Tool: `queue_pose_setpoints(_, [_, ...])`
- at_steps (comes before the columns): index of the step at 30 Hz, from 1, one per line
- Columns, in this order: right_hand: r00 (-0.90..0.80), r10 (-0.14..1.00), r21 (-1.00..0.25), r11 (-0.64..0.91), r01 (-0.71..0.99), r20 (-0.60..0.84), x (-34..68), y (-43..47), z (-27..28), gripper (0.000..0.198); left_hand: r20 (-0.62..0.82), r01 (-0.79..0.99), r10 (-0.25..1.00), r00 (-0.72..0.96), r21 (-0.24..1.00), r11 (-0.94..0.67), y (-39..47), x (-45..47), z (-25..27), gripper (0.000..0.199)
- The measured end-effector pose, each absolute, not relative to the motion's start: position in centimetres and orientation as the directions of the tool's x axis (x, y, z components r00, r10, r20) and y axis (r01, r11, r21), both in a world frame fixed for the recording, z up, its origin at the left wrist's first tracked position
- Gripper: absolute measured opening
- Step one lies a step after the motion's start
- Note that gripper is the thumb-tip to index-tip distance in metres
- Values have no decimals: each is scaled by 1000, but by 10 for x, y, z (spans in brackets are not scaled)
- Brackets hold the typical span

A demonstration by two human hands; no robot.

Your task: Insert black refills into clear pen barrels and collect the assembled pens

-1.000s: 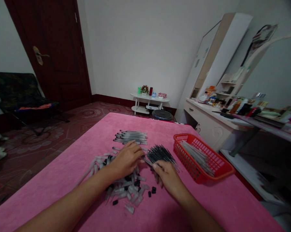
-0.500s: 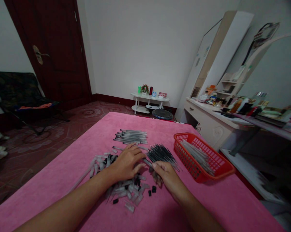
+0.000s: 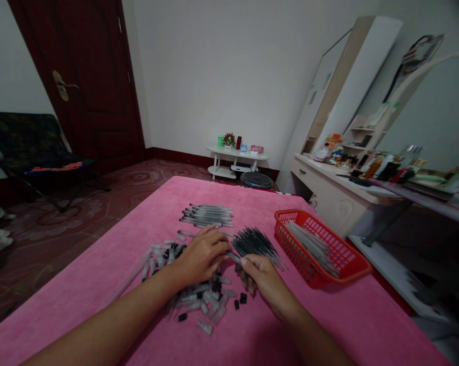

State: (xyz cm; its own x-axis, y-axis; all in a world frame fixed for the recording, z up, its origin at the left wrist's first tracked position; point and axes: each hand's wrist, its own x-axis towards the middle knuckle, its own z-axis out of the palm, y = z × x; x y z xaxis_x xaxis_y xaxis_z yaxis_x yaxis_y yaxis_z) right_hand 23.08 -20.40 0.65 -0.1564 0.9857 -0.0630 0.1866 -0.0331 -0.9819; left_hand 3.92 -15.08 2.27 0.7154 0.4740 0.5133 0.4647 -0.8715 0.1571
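Observation:
Between my two hands is a pen (image 3: 234, 256), its short visible middle slanting down to the right. My left hand (image 3: 204, 254) closes its fingertips on the upper left end. The thumb and fingers of my right hand (image 3: 260, 272) pinch the lower right end. Under and around my left hand spreads a heap of clear pen caps (image 3: 193, 305) and small black plugs (image 3: 243, 298). Just beyond my right hand lies a bundle of dark pen refills (image 3: 254, 243). Farther off, several pens (image 3: 206, 215) lie side by side in a stack.
A red plastic basket (image 3: 309, 280) with clear pen barrels (image 3: 311, 244) stands on the right of the pink-covered table (image 3: 138, 320). Past the table's right edge is a dressing table (image 3: 328, 183) with bottles. A low white stand (image 3: 222, 173) is by the far wall.
My left fingers have drawn in slightly around the pen, with the thumb tucked closer. My right hand keeps its hold, and the things on the table lie as before.

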Motion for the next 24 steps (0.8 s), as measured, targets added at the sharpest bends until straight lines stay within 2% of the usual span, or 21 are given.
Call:
queue_pose_setpoints(5, [-163, 984, -980, -34, 194, -66, 231, -204, 6, 40, 548, 459, 463, 696, 156, -875, -151, 40, 23, 28])
queue_pose_setpoints(16, [-166, 983, -979, -44, 200, -78, 231, -203, 4, 40, 518, 484, 470, 715, 118, -867, -150, 40, 25, 20])
queue_pose_setpoints(24, [-163, 984, -979, -41, 199, -74, 231, -204, 4, 41, 505, 494, 474, 721, 104, -863, -152, 40, 26, 22])
